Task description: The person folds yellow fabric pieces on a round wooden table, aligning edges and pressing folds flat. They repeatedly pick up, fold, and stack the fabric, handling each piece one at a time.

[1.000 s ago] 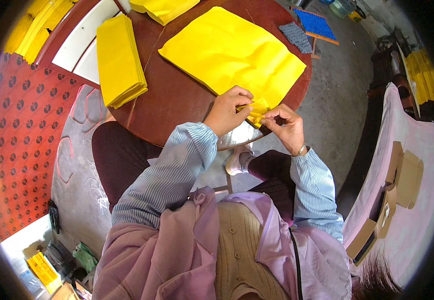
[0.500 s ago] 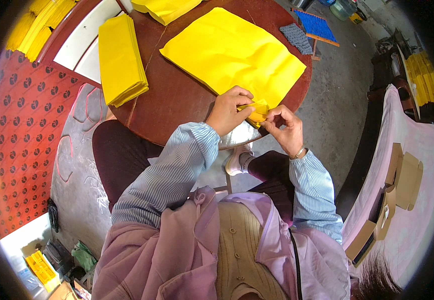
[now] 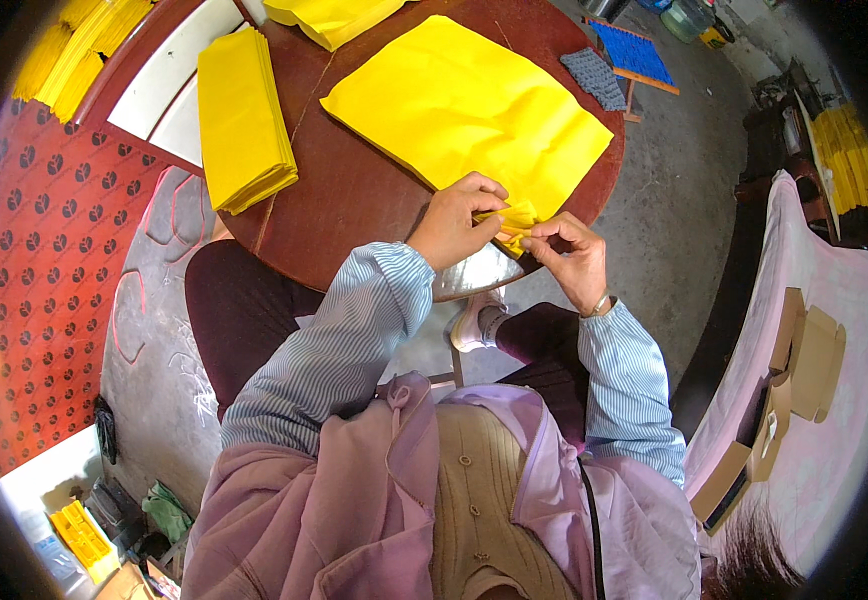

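A large yellow sheet (image 3: 474, 105), paper or thin cloth, lies on the round brown table (image 3: 339, 210). Its near corner is gathered into small pleats (image 3: 519, 222) at the table's front edge. My left hand (image 3: 462, 222) is closed on the left side of those pleats, pinching with thumb and fingers. On their right side, my right hand (image 3: 566, 255) pinches the folded edge between thumb and forefinger. A bracelet circles my right wrist. What lies under the fingertips is partly hidden.
A neat stack of folded yellow sheets (image 3: 244, 120) sits left on the table, with another yellow piece (image 3: 334, 20) at the far edge. A blue folding stool (image 3: 636, 55) stands beyond the table. Opened cardboard boxes (image 3: 754, 440) rest on a pink-covered surface at right.
The gathered corner has gone from a rounder, flatter fold to tighter pleats. My right fingers have shifted slightly on it; my left hand stays nearly in place.
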A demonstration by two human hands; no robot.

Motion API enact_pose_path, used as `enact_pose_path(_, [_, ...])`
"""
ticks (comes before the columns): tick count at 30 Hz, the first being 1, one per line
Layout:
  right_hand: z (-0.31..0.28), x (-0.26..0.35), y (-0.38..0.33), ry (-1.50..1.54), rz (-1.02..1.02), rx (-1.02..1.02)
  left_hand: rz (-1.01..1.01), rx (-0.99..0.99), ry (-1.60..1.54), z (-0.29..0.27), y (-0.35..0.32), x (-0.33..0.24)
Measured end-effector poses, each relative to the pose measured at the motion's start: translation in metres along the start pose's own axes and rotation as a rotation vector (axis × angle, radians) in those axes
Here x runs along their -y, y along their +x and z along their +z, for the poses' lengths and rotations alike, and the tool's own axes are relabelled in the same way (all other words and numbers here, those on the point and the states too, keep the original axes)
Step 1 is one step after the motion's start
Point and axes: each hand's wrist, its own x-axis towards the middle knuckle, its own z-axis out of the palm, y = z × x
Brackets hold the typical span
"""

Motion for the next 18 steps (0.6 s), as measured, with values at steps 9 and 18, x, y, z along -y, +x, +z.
enact_pose_path(9, [0.002, 0.003, -0.002, -0.049, 0.028, -0.036, 0.000, -0.058, -0.011, 0.007, -0.002, -0.002])
enact_pose_path(18, [-0.001, 0.014, -0.002, -0.222, -0.148, -0.001, -0.022, -0.045, -0.008, 0.004, 0.000, 0.000])
